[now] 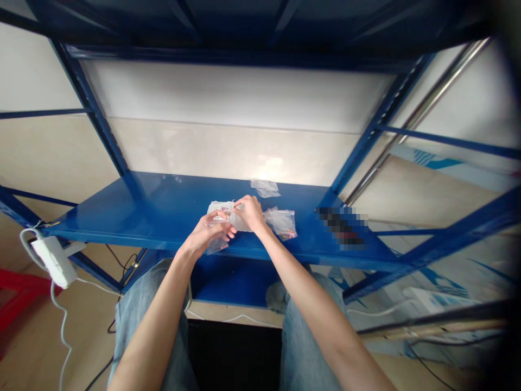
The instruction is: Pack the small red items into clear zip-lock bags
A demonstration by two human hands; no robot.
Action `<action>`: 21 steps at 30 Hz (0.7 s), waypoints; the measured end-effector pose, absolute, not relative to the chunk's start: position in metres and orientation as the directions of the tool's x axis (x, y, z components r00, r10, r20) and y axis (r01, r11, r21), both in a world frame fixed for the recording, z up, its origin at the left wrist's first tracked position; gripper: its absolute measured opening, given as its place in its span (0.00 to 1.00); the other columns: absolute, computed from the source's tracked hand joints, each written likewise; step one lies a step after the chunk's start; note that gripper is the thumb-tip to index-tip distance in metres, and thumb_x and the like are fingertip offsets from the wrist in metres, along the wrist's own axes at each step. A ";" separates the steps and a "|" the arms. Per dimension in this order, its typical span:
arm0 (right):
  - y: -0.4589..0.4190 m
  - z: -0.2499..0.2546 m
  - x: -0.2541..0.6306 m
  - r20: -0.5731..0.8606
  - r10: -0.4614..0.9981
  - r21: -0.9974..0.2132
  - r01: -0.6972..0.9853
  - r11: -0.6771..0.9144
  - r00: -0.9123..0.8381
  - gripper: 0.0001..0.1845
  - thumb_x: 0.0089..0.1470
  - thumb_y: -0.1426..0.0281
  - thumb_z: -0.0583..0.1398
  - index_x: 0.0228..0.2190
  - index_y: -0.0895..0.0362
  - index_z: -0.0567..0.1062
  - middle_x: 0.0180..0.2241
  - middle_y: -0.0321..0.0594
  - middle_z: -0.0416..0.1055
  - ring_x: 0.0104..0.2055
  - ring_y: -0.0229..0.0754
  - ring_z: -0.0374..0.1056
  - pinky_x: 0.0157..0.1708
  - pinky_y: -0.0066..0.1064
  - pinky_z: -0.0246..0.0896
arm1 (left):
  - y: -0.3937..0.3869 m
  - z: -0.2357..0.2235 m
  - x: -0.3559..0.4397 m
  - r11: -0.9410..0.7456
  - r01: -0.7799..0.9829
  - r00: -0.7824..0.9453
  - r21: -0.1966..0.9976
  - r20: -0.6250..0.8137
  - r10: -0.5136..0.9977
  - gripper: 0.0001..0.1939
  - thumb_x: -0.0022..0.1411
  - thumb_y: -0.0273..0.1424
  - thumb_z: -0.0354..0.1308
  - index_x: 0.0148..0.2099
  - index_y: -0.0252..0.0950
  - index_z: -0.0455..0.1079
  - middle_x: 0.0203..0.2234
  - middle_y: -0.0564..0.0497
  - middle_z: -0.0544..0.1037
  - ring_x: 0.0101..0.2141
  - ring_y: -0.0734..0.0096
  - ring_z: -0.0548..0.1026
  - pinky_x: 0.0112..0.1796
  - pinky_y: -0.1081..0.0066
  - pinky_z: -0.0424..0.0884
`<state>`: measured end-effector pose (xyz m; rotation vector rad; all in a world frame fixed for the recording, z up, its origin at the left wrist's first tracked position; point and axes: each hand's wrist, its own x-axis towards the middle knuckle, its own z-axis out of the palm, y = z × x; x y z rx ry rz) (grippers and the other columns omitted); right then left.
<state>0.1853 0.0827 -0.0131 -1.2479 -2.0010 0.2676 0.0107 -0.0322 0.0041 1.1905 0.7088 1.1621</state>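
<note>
Nearest, knees (140,296): below the front edge of the blue shelf (171,198), well apart from the work.
Left hand (209,231): fingers curled round a clear bag (215,245), which droops toward the shelf's front edge; a light grip near its upper part should steady the film without crushing it.
White packet (215,207): on the shelf just beyond the left hand, partly hidden by both hands; what lies on it is too small to name.
Right hand (249,212): bent over the packet, thumb and forefinger drawn close together; I cannot tell whether anything is pinched. For such small pieces, fingertips alone seem best, with the wrist high so both hands stay visible.
Bags with pinkish bits (281,222): just right of the right hand; a careless forearm could sweep them.
Dark object (342,227): farther right, pixelated, out of the way.
Flat clear bags (266,188): toward the shelf's back; thin film probably clings, so separate one gently.
</note>
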 end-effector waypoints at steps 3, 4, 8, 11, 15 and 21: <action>0.063 0.001 0.189 0.534 0.811 -0.709 0.398 0.583 -0.238 0.05 0.53 0.67 0.68 0.32 0.55 0.81 0.36 0.41 0.78 0.41 0.46 0.72 0.44 0.36 0.63 | -0.034 0.004 0.012 -0.035 -0.294 0.313 0.955 0.131 0.941 0.19 0.56 0.38 0.70 0.42 0.36 0.66 0.31 0.45 0.82 0.31 0.67 0.80 0.33 0.69 0.75; 0.052 0.006 0.190 0.547 0.802 -0.744 0.300 0.597 -0.240 0.06 0.53 0.65 0.68 0.33 0.55 0.80 0.36 0.40 0.78 0.40 0.45 0.73 0.42 0.35 0.64 | -0.034 0.004 0.013 -0.035 -0.280 0.317 0.959 0.126 0.940 0.19 0.56 0.38 0.70 0.42 0.35 0.67 0.31 0.44 0.83 0.31 0.67 0.80 0.34 0.70 0.75; 0.005 0.017 0.191 0.640 0.744 -0.725 0.172 0.667 -0.192 0.09 0.55 0.63 0.67 0.37 0.54 0.79 0.38 0.40 0.77 0.40 0.44 0.72 0.42 0.34 0.65 | -0.034 0.004 0.021 -0.074 -0.177 0.321 0.981 0.129 0.938 0.19 0.53 0.40 0.72 0.40 0.32 0.73 0.30 0.43 0.82 0.30 0.66 0.79 0.33 0.70 0.73; -0.016 0.013 0.194 0.647 0.723 -0.701 0.183 0.689 -0.244 0.09 0.56 0.65 0.67 0.39 0.53 0.80 0.38 0.40 0.77 0.39 0.44 0.71 0.43 0.35 0.65 | -0.033 0.004 0.029 -0.135 -0.131 0.335 0.982 0.172 0.926 0.19 0.50 0.40 0.73 0.37 0.31 0.76 0.27 0.45 0.82 0.29 0.67 0.78 0.33 0.71 0.72; -0.019 0.006 0.205 0.588 0.759 -0.755 0.146 0.639 -0.279 0.08 0.58 0.64 0.65 0.39 0.53 0.81 0.38 0.41 0.79 0.42 0.45 0.73 0.44 0.36 0.66 | -0.034 0.001 0.035 -0.115 -0.133 0.390 0.984 0.159 0.907 0.18 0.52 0.40 0.72 0.36 0.30 0.77 0.27 0.45 0.81 0.28 0.66 0.78 0.33 0.70 0.72; -0.022 0.006 0.221 0.568 0.784 -0.778 0.148 0.611 -0.250 0.08 0.55 0.64 0.68 0.37 0.54 0.80 0.36 0.40 0.79 0.39 0.44 0.73 0.43 0.36 0.66 | -0.035 -0.002 0.036 -0.109 -0.151 0.427 0.983 0.164 0.889 0.17 0.54 0.39 0.72 0.38 0.30 0.77 0.29 0.43 0.82 0.30 0.66 0.79 0.34 0.70 0.73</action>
